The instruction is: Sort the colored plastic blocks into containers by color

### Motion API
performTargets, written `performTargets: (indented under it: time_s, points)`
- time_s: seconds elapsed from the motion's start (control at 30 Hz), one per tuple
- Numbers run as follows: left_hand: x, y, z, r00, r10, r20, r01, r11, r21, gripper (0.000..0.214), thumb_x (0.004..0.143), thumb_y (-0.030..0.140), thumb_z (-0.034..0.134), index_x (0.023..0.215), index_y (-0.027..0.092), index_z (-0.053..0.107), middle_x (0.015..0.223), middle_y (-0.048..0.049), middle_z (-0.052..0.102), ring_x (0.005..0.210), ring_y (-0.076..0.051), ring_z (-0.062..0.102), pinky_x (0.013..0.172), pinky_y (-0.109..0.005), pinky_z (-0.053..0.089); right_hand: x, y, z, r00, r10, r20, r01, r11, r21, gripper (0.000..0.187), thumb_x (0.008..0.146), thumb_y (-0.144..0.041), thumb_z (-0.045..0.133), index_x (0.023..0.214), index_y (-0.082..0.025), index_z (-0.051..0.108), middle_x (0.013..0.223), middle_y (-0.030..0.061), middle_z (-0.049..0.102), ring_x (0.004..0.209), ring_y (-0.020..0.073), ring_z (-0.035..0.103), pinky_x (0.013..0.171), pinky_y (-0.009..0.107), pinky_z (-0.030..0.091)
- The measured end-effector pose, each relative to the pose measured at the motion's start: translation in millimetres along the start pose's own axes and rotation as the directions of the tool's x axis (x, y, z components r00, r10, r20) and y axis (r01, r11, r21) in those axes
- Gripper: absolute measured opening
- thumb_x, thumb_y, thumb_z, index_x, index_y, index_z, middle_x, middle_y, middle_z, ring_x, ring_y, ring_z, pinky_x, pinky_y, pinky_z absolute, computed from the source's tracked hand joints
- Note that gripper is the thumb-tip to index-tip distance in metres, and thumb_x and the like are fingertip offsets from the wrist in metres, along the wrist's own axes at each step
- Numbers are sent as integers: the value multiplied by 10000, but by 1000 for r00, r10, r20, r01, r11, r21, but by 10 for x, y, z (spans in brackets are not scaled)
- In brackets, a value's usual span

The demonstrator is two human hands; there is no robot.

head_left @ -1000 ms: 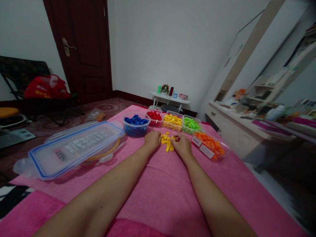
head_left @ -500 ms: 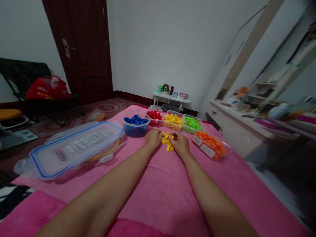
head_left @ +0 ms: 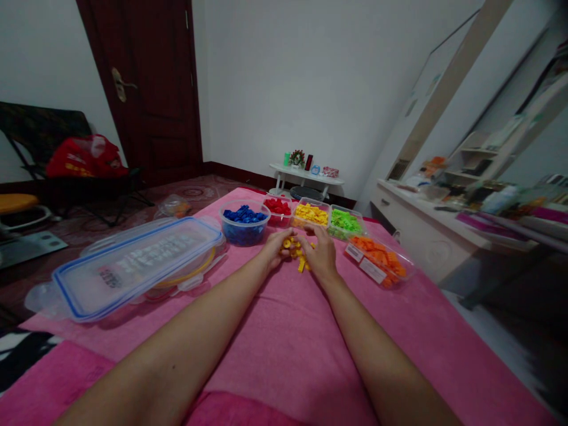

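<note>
Located yellow pieces (head_left: 298,253) in a small heap on the pink cover (head_left: 288,343), close to its far edge, just in front of the row of tubs.

Found left hand (head_left: 275,245) against the heap's left side, fingers curled in and gripping several pieces. Found right hand (head_left: 320,255) cupped over the heap's right side, fingers bent and resting on the pieces. Cannot tell whether anything is clenched under that palm: view dim and small there.

Compared with a second ago: both hands drawn inward until nearly touching; heap squeezed narrower between them; fewer pieces seen loose on the cover, a few left at the near side between the wrists. Read as gathering well along, heap mostly enclosed, possibly not yet off the cloth.

Logged along the far edge, left to right: blue bowl (head_left: 244,222), red tub (head_left: 277,208), yellow tub (head_left: 311,215), green tub (head_left: 345,222). All open, each filled with pieces of its own colour. Yellow tub straight beyond the hands, near but apart from them.

Logged orange tray (head_left: 378,259) toward the right edge, just beside the right hand, not touching.

Logged large clear box (head_left: 133,266) with blue-rimmed lid at the left edge, well apart from the heap.

Beyond the cover: small white table (head_left: 306,175) by the wall, dark door (head_left: 151,89) at far left, dresser (head_left: 412,219) at right.
</note>
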State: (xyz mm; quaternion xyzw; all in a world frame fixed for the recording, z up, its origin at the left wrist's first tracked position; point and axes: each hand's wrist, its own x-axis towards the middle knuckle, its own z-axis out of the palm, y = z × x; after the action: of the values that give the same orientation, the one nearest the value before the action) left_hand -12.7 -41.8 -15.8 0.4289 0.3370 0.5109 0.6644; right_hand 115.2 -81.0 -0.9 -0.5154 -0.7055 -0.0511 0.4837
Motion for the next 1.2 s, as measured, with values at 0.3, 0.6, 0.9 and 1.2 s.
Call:
performTargets:
  time_s: [0.3, 0.6, 0.9, 1.2]
  points:
    - [4, -14, -153, 932, 356, 68, -297, 644, 705, 140, 699, 291, 702, 679, 154, 723, 671, -40, 669, 647, -142, 559, 598, -223, 361, -118, 152, 19, 906, 195, 375, -48, 930, -365, 262, 748, -256, 620, 996, -272, 704, 962, 39, 726, 879, 218, 641, 726, 303, 434]
    - [-100, 27, -171, 911, 222, 346, -378, 117, 919, 273, 710, 391, 703, 910, 213, 758, 863, -79, 732, 745, -203, 616, 599, -252, 341, -124, 435, -79, 939, 288, 191, -221, 925, -308, 182, 741, -224, 578, 882, -221, 695, 888, 35, 723, 817, 182, 647, 727, 285, 470]
    - [-45, -4, 11, 991, 133, 14, -128, 910, 395, 335, 847, 395, 535, 647, 133, 592, 515, 8, 514, 418, -70, 403, 419, -189, 249, -17, 115, -53, 993, 111, -39, -102, 975, 199, 154, 734, -207, 584, 866, -172, 656, 827, 38, 682, 721, 162, 620, 726, 297, 498]
    - [-78, 167, -57, 923, -349, 165, 385, 855, -347, 246, 887, 343, 533, 769, 127, 535, 583, -26, 575, 405, -73, 538, 284, -88, 236, -8, -109, -17, 999, 22, 49, -32, 972, 234, 191, 760, -211, 585, 920, -180, 685, 913, 62, 672, 710, 154, 606, 666, 282, 493]
